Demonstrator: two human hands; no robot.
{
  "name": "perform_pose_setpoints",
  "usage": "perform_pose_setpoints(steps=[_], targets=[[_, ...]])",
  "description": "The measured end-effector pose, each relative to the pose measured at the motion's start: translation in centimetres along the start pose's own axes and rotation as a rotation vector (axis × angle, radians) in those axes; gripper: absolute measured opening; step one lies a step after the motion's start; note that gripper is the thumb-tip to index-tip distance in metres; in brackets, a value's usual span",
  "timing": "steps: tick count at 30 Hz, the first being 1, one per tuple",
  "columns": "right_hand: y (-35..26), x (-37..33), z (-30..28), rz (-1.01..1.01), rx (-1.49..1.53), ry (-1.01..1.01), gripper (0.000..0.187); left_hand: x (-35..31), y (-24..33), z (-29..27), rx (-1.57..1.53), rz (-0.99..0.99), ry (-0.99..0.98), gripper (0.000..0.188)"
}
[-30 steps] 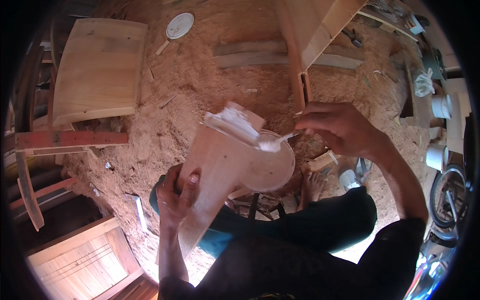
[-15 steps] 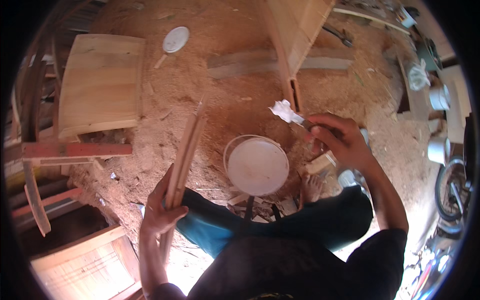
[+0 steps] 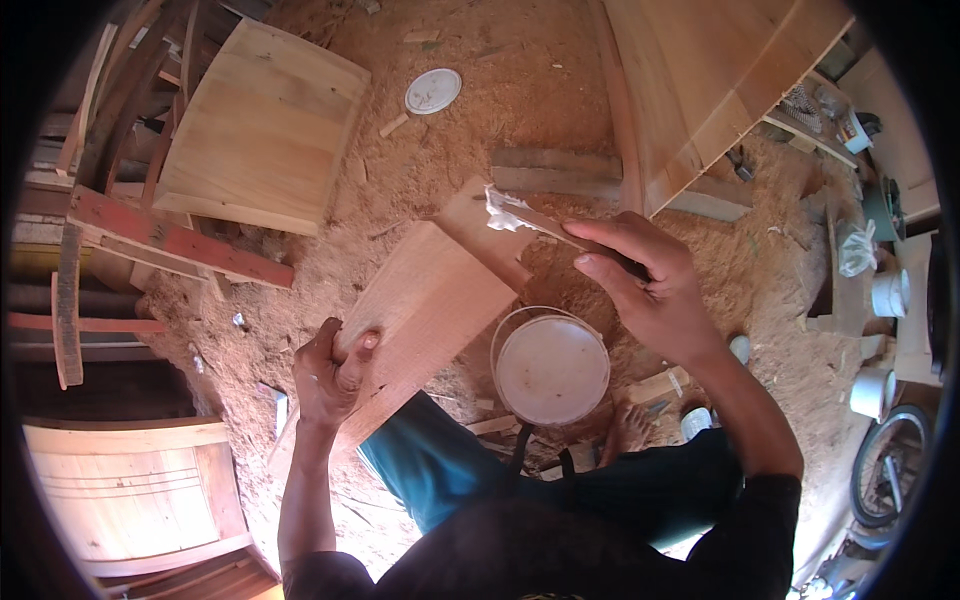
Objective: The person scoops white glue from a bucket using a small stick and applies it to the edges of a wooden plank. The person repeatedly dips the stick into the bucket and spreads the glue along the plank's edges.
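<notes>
My right fingers (image 3: 618, 237) are pinching a flat tool (image 3: 548, 224), its white paste (image 3: 505, 212) out at upper centre; my left fingers (image 3: 355, 362) grip the wooden board (image 3: 430, 290), slanting up-right to mid-frame.

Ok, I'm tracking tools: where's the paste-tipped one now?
In the head view, slightly right of and above centre, the thin tool is in the right hand, its white tip appearing near the far end of the board.

Here's the left hand (image 3: 330, 385) gripping low, thumb uppermost, its forearm (image 3: 308, 490) near vertical; the right hand (image 3: 655, 290) pinches higher up, forearm (image 3: 745, 410) slanting inward from a bent elbow!
</notes>
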State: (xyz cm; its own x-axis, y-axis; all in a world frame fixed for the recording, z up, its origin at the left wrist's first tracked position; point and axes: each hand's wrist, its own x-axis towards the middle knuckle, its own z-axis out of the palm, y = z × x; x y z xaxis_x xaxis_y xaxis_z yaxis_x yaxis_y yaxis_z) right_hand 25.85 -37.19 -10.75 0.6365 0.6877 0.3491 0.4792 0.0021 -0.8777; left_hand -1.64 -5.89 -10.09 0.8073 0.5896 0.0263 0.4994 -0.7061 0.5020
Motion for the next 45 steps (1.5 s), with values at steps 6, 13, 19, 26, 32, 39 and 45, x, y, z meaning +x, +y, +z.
perform_pose_setpoints(steps=[6,13,19,26,32,39,45], targets=[[1.3,-0.3,1.8,-0.241,-0.399,0.038,0.045,0.2,-0.1,0.9,-0.029,0.011,-0.023,0.073],[-0.3,-3.3,-1.7,-0.224,-0.497,-0.111,0.049,0.1,-0.6,0.7,0.020,0.002,-0.037,0.074],[-1.4,0.2,-0.8,-0.100,-0.270,-0.072,0.047,-0.1,0.1,1.2,-0.053,-0.007,-0.056,0.075],[-1.7,-2.6,-2.1,-0.112,-0.421,-0.265,0.042,-0.5,0.3,1.2,-0.063,-0.021,-0.088,0.073],[-1.3,-4.8,-5.6,0.148,-0.085,-0.401,0.038,-0.8,1.2,1.3,-0.029,0.026,-0.062,0.074],[-1.2,-1.7,-3.4,-0.173,-0.399,-0.098,0.036,-0.5,1.2,1.9,-0.035,0.010,-0.139,0.077],[-1.3,-0.6,-2.8,-0.226,-0.672,0.026,0.047,-1.4,2.6,1.6,-0.080,0.054,-0.151,0.077]])
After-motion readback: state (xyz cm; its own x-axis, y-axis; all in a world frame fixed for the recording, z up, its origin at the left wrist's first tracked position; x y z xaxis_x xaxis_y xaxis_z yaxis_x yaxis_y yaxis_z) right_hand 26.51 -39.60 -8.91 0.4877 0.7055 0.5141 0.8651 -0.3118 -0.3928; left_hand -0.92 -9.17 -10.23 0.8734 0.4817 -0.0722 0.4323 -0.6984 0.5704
